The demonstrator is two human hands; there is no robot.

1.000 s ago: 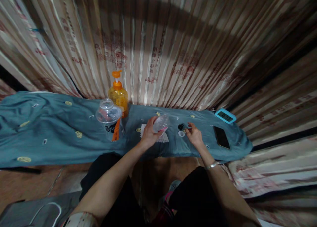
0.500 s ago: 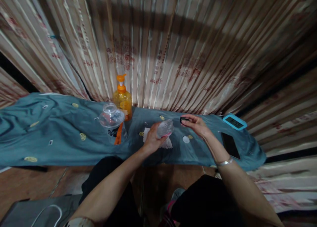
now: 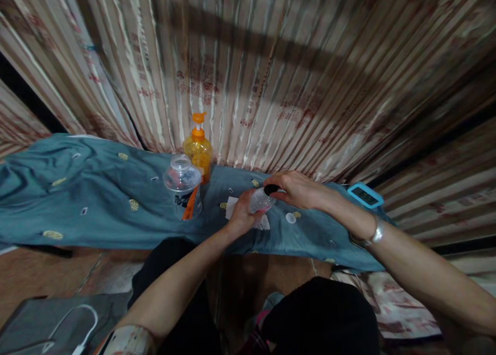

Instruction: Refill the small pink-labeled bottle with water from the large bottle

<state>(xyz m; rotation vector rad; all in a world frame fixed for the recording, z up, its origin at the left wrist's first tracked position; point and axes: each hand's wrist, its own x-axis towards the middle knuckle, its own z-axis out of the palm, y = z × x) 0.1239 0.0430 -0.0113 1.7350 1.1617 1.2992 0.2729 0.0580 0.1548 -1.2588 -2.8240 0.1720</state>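
A small clear plastic bottle is tilted to the right, with my left hand wrapped round its body. My right hand pinches a black cap at the bottle's mouth. Whether the cap is threaded on, I cannot tell. Under my left hand lies a white paper tissue, partly hidden. On the cloth to the right of the bottle is a small white disc.
Left of my hands stand a clear plastic cup with a domed lid and an orange pump bottle. A blue-framed digital clock sits at the right end. Teal patterned cloth covers the table; a pleated curtain hangs behind.
My right hand has moved left, bringing the black cap from beside the bottle to its mouth. My left hand still holds the bottle. The phone at right is now hidden behind my forearm.
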